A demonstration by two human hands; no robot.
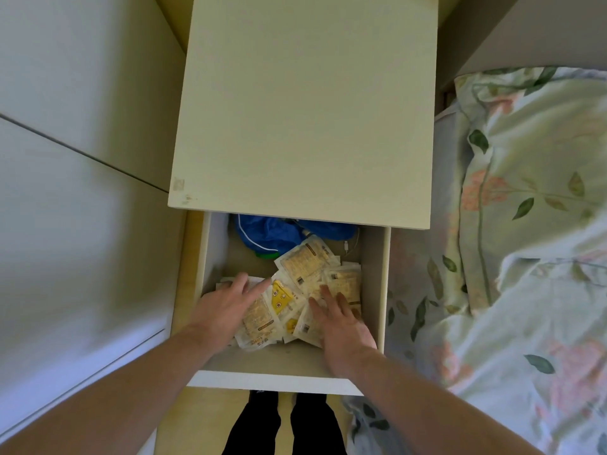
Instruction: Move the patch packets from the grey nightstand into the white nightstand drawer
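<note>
Head view: patch packets (pixel 289 297) lie heaped in the open drawer (pixel 374 290) of the white nightstand (pixel 305 110). Left hand (pixel 223 307) at 9 o'clock and right hand (pixel 341 323) at 3 rest flat, fingers spread, gripping nothing. Packets look light, flexible, slippery; pinch them by the edges.

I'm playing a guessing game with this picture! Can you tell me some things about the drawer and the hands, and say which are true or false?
1. The drawer is pulled open. True.
2. Both hands are inside it, the left hand and right hand flat on the patch packets. True.
3. The packets are pink. False: yellow and whitish.
4. Something blue lies at the drawer's back. True.
5. A lamp stands on the nightstand top. False: nothing stands there.
</note>
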